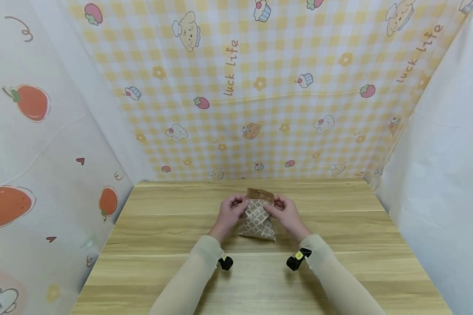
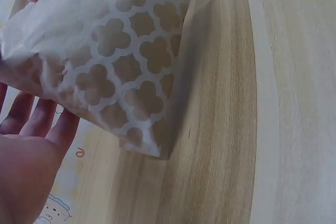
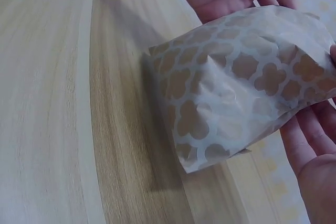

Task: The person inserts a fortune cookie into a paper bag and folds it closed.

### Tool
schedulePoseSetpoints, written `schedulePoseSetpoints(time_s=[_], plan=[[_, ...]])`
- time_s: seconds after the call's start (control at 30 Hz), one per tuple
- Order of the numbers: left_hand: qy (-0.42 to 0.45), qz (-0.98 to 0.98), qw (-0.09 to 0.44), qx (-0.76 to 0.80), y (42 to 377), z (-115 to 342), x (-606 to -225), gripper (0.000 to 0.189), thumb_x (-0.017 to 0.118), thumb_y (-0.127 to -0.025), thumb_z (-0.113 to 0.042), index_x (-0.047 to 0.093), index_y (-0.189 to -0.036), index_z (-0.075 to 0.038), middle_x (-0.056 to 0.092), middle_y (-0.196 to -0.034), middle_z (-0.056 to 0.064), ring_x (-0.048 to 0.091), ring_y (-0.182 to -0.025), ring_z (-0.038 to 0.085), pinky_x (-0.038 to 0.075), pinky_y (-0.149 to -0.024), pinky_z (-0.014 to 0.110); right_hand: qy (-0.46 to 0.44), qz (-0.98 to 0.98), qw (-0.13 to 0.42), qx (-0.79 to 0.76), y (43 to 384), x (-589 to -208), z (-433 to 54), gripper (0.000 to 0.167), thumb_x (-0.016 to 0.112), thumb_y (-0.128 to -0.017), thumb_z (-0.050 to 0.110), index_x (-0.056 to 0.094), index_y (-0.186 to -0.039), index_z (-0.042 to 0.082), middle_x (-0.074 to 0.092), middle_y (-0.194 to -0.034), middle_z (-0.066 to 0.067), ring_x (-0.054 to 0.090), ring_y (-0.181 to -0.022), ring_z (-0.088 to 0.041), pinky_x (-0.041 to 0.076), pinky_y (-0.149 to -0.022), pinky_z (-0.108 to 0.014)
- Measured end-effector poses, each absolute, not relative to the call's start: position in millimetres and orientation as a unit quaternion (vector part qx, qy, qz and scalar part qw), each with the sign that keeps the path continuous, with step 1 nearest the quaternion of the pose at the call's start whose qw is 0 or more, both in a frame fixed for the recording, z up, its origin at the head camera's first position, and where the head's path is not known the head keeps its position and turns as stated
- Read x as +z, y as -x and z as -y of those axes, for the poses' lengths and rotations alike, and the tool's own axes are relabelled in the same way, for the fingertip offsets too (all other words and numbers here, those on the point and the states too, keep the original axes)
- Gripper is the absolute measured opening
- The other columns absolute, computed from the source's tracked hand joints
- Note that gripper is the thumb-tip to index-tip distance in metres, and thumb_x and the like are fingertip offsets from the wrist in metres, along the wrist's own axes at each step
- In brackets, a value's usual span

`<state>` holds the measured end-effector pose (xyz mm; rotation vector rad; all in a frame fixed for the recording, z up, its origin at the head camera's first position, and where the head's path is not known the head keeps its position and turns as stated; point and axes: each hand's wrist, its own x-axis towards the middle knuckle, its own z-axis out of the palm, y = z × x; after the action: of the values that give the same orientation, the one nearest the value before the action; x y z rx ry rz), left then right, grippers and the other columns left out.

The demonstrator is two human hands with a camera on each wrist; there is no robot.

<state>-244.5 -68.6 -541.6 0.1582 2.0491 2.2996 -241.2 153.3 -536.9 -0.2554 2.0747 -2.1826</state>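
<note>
Between the two hands stands a brown paper bag (image 1: 257, 221) with a white quatrefoil pattern, its plain brown top edge showing in the head view. The left hand (image 1: 232, 214) pinches its upper left side, thumb in front and fingers behind. On the other side the right hand (image 1: 285, 215) pinches the upper right edge the same way. Both wrist views show the bag (image 2: 126, 61) bulging and creased, with fingers (image 3: 310, 135) curled behind it. Whatever the bag holds is hidden.
The bag is over a light wood-grain table (image 1: 173, 223). A yellow checked cloth (image 1: 236, 87) with cartoon prints hangs behind. White sheets line the left side (image 1: 63, 153) and right side (image 1: 437, 153). Small black cameras (image 1: 295, 261) sit on both wrists.
</note>
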Motion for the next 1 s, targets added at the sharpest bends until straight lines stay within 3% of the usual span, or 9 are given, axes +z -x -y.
schedulePoseSetpoints(time_s=[0.27, 0.33, 0.47, 0.57, 0.67, 0.73, 0.83, 1.0], plan=[[-0.048, -0.669, -0.009, 0.742, 243.1, 66.1, -540.3, 0.014, 0.076, -0.096, -0.008, 0.067, -0.096, 0.002, 0.072, -0.091, 0.001, 0.066, -0.08, 0.01, 0.061, -0.075, 0.024, 0.074, -0.696, 0.051, -0.712, 243.0, -534.2, -157.3, 0.036, 0.071, -0.101, 0.01, 0.061, -0.128, -0.01, 0.071, -0.098, -0.003, 0.073, -0.088, -0.012, 0.063, -0.079, -0.029], [-0.042, -0.664, -0.012, 0.747, 242.0, 65.1, -538.2, 0.015, 0.077, -0.096, -0.007, 0.065, -0.092, 0.001, 0.071, -0.088, 0.001, 0.065, -0.078, 0.011, 0.061, -0.074, 0.023, 0.072, -0.695, 0.054, -0.713, 243.4, -533.4, -157.6, 0.032, 0.071, -0.101, 0.011, 0.061, -0.123, -0.01, 0.071, -0.097, -0.003, 0.073, -0.088, -0.012, 0.063, -0.079, -0.03], [-0.035, -0.656, -0.019, 0.754, 240.4, 62.6, -535.5, 0.016, 0.076, -0.095, -0.003, 0.062, -0.087, 0.0, 0.07, -0.085, 0.0, 0.065, -0.075, 0.01, 0.061, -0.071, 0.023, 0.075, -0.69, 0.052, -0.718, 243.9, -532.8, -157.8, 0.017, 0.071, -0.099, 0.006, 0.057, -0.098, -0.003, 0.069, -0.09, -0.003, 0.072, -0.083, -0.011, 0.064, -0.077, -0.031], [-0.036, -0.657, -0.024, 0.753, 240.0, 61.1, -535.8, 0.015, 0.076, -0.095, -0.002, 0.062, -0.089, 0.0, 0.071, -0.086, 0.001, 0.066, -0.075, 0.01, 0.062, -0.072, 0.023, 0.078, -0.692, 0.045, -0.716, 243.8, -531.8, -157.7, 0.026, 0.073, -0.097, 0.003, 0.049, -0.086, 0.004, 0.063, -0.083, -0.001, 0.068, -0.078, -0.01, 0.064, -0.077, -0.031], [-0.039, -0.661, -0.02, 0.749, 240.5, 60.1, -535.3, 0.016, 0.076, -0.095, -0.003, 0.063, -0.1, 0.003, 0.074, -0.09, 0.004, 0.069, -0.079, 0.011, 0.062, -0.075, 0.025, 0.078, -0.699, 0.042, -0.71, 243.7, -530.0, -157.2, 0.026, 0.075, -0.096, 0.004, 0.051, -0.084, 0.004, 0.061, -0.081, 0.0, 0.064, -0.075, -0.01, 0.063, -0.075, -0.029], [-0.043, -0.666, -0.01, 0.744, 241.4, 59.7, -535.3, 0.024, 0.076, -0.095, -0.005, 0.063, -0.114, 0.004, 0.076, -0.093, 0.006, 0.071, -0.083, 0.012, 0.062, -0.077, 0.025, 0.081, -0.707, 0.041, -0.702, 243.7, -528.8, -157.0, 0.022, 0.075, -0.096, 0.007, 0.056, -0.087, 0.002, 0.061, -0.081, 0.0, 0.063, -0.076, -0.01, 0.061, -0.073, -0.027], [-0.044, -0.676, 0.005, 0.736, 242.0, 59.5, -535.0, 0.04, 0.074, -0.097, -0.006, 0.06, -0.133, 0.001, 0.077, -0.099, 0.008, 0.072, -0.086, 0.012, 0.061, -0.079, 0.025, 0.086, -0.713, 0.042, -0.695, 243.9, -527.8, -157.2, 0.015, 0.074, -0.098, 0.008, 0.067, -0.104, -0.004, 0.065, -0.085, -0.002, 0.065, -0.077, -0.011, 0.061, -0.071, -0.026], [-0.047, -0.688, -0.001, 0.724, 241.0, 58.3, -535.6, 0.041, 0.068, -0.101, -0.004, 0.059, -0.141, 0.002, 0.076, -0.102, 0.013, 0.07, -0.081, 0.011, 0.06, -0.074, 0.023, 0.083, -0.706, 0.047, -0.702, 244.1, -528.4, -158.9, 0.03, 0.071, -0.1, 0.009, 0.068, -0.124, -0.007, 0.069, -0.09, -0.006, 0.069, -0.081, -0.012, 0.062, -0.075, -0.028]])
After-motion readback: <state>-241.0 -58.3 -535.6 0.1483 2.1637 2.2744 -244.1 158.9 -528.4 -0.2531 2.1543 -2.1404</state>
